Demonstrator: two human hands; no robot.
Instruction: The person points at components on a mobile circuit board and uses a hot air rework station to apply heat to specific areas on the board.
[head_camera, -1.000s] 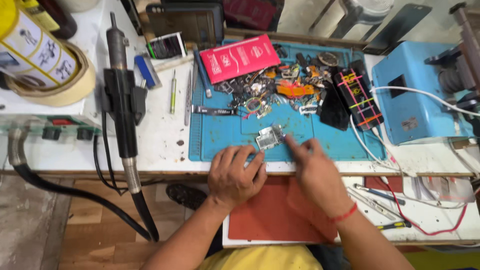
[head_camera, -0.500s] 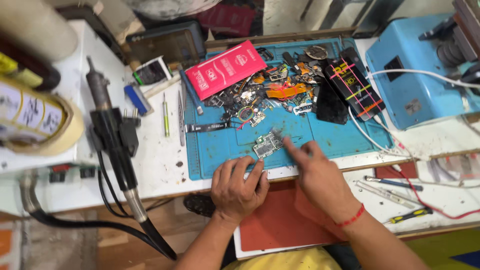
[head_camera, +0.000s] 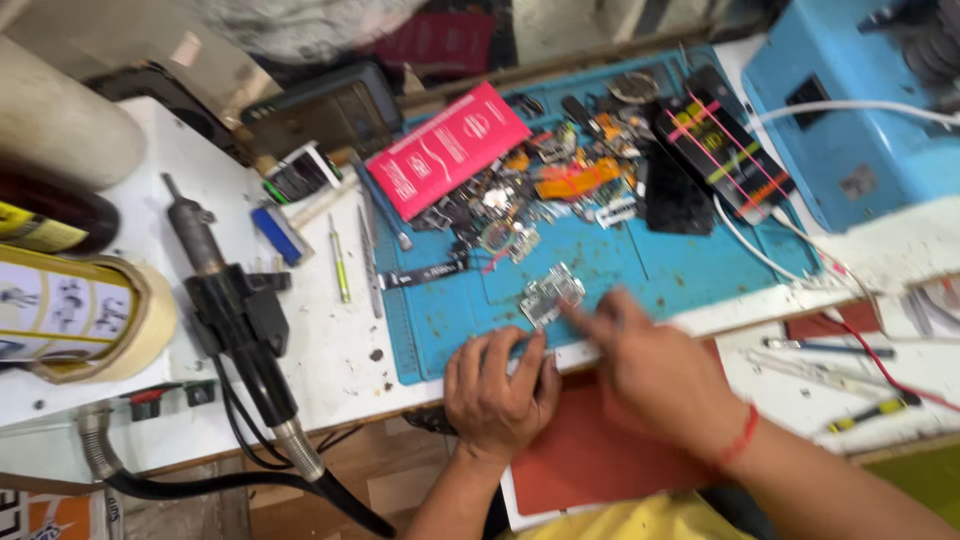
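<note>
A small silver circuit board (head_camera: 550, 294) lies on the blue work mat (head_camera: 700, 270) near its front edge. My left hand (head_camera: 498, 388) rests on the mat's front edge with its fingers spread, and the fingertips end just below the board. My right hand (head_camera: 655, 370) is blurred. Its extended forefinger reaches the board's right end. I cannot see whether it holds a thin tool. A red thread circles the right wrist.
Phone parts (head_camera: 560, 190) are heaped at the back of the mat, with a red booklet (head_camera: 448, 148) and a black phone with coloured bands (head_camera: 722, 148). A black hot-air handle (head_camera: 235, 310), tape rolls (head_camera: 90, 315) and tweezers (head_camera: 370, 262) lie left. A blue machine (head_camera: 860, 120) stands right.
The view has swung right and tilted, so the bench looks slanted. Both hands stay at the small board, and the right forefinger has shifted slightly along it.
</note>
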